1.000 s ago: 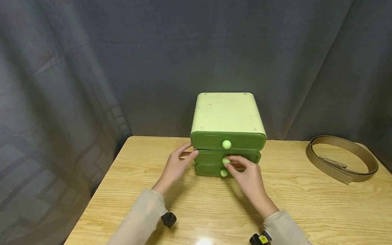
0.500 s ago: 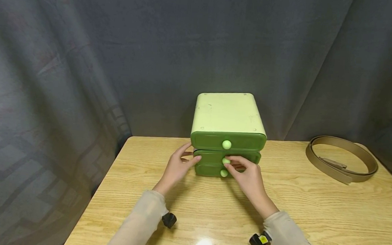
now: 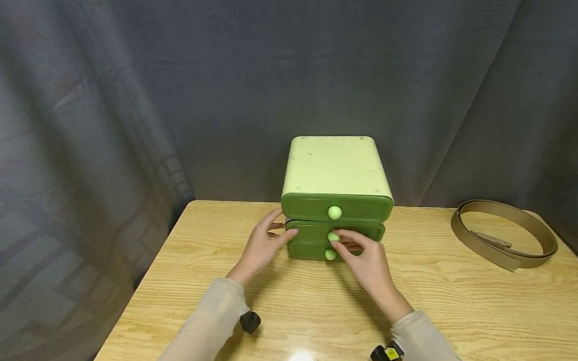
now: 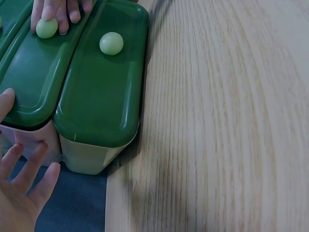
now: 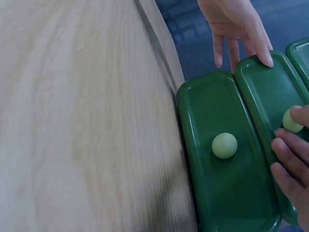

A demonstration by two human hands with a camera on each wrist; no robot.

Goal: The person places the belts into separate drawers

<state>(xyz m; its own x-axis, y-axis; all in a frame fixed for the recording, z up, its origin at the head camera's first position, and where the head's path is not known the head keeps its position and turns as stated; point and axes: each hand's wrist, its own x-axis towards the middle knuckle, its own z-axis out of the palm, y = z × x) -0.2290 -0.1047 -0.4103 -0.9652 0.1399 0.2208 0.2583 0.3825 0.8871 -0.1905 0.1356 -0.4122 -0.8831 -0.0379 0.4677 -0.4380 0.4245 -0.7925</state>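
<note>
Before curtains, right hand pinches knob, outspread left hand touches drawer, label illegible.

No words, numbers or brand names can be read. A little yellow sticker is stuck on the black wrist camera on the person's right side. It has a tiny dark spot on it, but that is too small to make out. The grey curtain has some blocky lines low on its left part, and they spell nothing that can be read.
</note>
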